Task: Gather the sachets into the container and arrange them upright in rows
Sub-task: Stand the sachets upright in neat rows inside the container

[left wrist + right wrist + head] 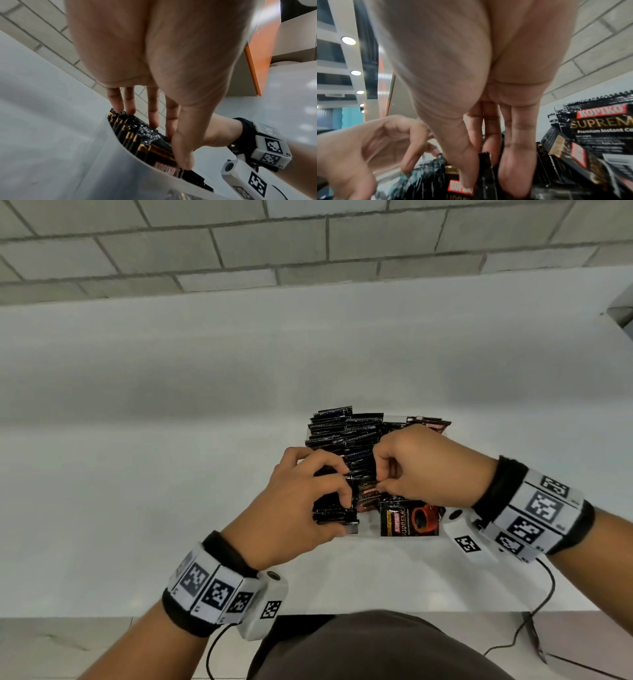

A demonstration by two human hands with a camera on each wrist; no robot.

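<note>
A clear plastic container (394, 416) sits on the white table and holds several black Kopiko sachets (342, 429) standing on edge in rows. My left hand (337, 501) grips the near end of the left row (137, 129), fingers over the tops and thumb against the front sachet. My right hand (383, 481) pinches the top edge of one sachet (484, 161) between thumb and fingers, in the middle of the container. One sachet (407, 518) lies flat, face up, at the front right. More sachets (599, 128) lean at the far right.
The white table (171, 440) runs back to a grey brick wall (308, 244). Its front edge (411, 613) is close to my body. Black cables (544, 594) trail off the right wrist over that edge. The container's frosted wall (120, 169) curves round the left row.
</note>
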